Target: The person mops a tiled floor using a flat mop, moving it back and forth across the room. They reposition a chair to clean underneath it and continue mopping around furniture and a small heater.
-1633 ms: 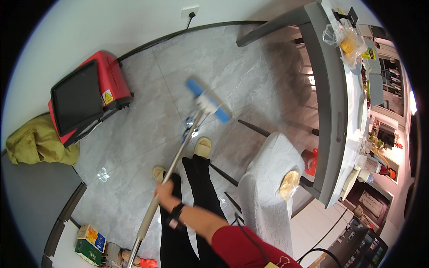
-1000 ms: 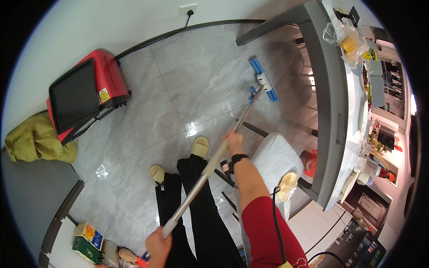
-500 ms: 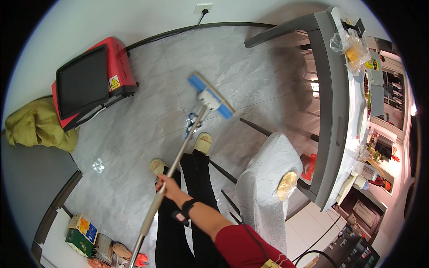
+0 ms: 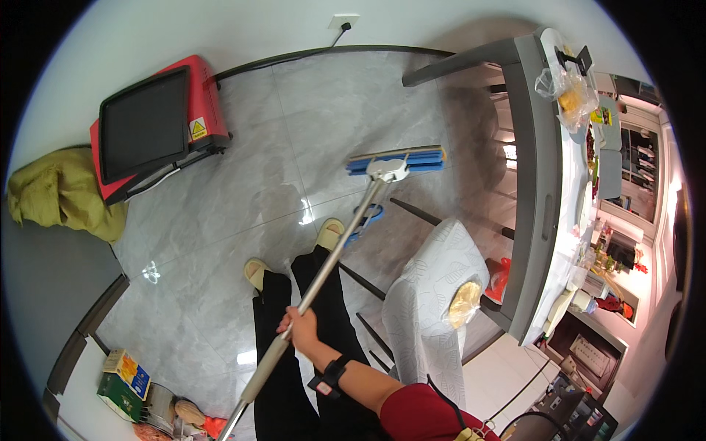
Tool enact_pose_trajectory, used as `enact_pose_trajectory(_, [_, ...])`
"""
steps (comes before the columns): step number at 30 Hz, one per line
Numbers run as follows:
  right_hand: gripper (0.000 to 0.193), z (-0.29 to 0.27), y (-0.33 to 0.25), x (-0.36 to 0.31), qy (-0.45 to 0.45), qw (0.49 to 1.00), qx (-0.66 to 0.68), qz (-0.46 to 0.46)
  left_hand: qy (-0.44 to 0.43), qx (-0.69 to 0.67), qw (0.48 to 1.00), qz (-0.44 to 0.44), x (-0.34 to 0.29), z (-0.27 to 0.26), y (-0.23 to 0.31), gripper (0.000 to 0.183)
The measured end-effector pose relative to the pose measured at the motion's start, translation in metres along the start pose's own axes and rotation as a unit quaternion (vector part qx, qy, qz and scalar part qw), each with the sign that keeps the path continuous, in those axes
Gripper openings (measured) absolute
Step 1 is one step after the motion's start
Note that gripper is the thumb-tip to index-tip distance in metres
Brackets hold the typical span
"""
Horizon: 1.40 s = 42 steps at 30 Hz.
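My right hand (image 4: 300, 328) is closed around the metal pole of a sponge mop (image 4: 332, 261), roughly midway along it. The pole slants from the lower left up to the mop head (image 4: 397, 162), which has blue and yellowish strips and a white bracket. That head lies on the grey tiled floor (image 4: 220, 184), beyond my feet and left of the table leg. A blue looped lever (image 4: 365, 220) shows beside the pole below the head. My left hand is out of view.
A red machine with a black panel (image 4: 158, 125) stands at the left wall beside an olive-green cloth (image 4: 66, 192). At right are a grey-framed table (image 4: 535, 191) and a chair with a pale cover (image 4: 434, 279). Boxes (image 4: 125, 386) sit at lower left. A cord runs along the far wall.
The mop head has swept to the right and turned from a diagonal to nearly level. My right hand, still gripping the pole, has shifted right and slightly nearer.
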State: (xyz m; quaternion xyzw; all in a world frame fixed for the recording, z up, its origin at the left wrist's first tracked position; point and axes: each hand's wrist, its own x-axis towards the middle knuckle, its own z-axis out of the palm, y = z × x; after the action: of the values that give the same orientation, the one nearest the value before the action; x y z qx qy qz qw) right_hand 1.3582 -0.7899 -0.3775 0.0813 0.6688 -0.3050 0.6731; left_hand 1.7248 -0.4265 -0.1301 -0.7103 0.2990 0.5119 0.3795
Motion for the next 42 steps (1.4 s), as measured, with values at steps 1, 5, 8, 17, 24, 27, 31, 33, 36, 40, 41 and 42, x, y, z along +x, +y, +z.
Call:
enact_pose_trajectory(1, [0.016, -0.006, -0.004, 0.005, 0.003, 0.997, 0.080, 0.014, 0.011, -0.016, 0.999, 0.039, 0.003, 0.001, 0.014, 0.045])
enact_pose_trajectory(5, [0.019, -0.029, -0.009, 0.019, 0.044, 0.998, 0.030, -0.023, 0.036, -0.123, 0.989, 0.077, -0.003, -0.017, 0.074, 0.030])
enact_pose_trajectory(8, [0.022, -0.041, -0.023, 0.039, 0.074, 0.995, -0.029, -0.062, -0.008, -0.136, 0.989, 0.064, -0.012, -0.042, 0.122, 0.024])
enact_pose_trajectory(17, [0.021, -0.048, -0.071, 0.093, 0.118, 0.985, -0.017, -0.125, 0.043, -0.120, 0.985, 0.112, -0.005, -0.095, 0.203, 0.028])
enact_pose_trajectory(24, [0.019, -0.035, -0.006, 0.060, 0.149, 0.987, -0.035, -0.043, -0.084, -0.036, 0.996, 0.013, -0.011, -0.084, 0.136, 0.051])
enact_pose_trajectory(27, [0.022, -0.048, -0.052, 0.090, 0.121, 0.990, -0.025, -0.069, 0.095, -0.007, 0.978, 0.188, 0.013, -0.090, 0.165, 0.039])
enact_pose_trajectory(31, [0.027, -0.057, -0.098, 0.116, 0.159, 0.972, -0.024, -0.169, 0.082, -0.079, 0.979, 0.166, 0.024, -0.092, 0.203, 0.027])
enact_pose_trajectory(33, [0.027, -0.057, -0.083, 0.101, 0.168, 0.971, -0.091, -0.148, 0.059, -0.079, 0.982, 0.163, 0.016, -0.089, 0.199, 0.027])
enact_pose_trajectory(36, [0.022, -0.050, -0.031, 0.063, 0.165, 0.977, -0.122, -0.065, 0.000, -0.070, 0.986, 0.152, -0.009, -0.081, 0.171, 0.035])
enact_pose_trajectory(40, [0.018, -0.051, -0.024, 0.061, 0.175, 0.978, -0.096, -0.067, -0.084, -0.116, 0.988, 0.066, -0.021, -0.072, 0.159, 0.034])
enact_pose_trajectory(41, [0.019, -0.052, -0.041, 0.075, 0.189, 0.972, -0.114, -0.086, 0.051, -0.175, 0.958, 0.222, -0.015, -0.070, 0.166, 0.036])
enact_pose_trajectory(42, [0.020, -0.052, -0.062, 0.090, 0.191, 0.966, -0.139, -0.108, 0.071, -0.151, 0.966, 0.196, -0.003, -0.068, 0.178, 0.030])
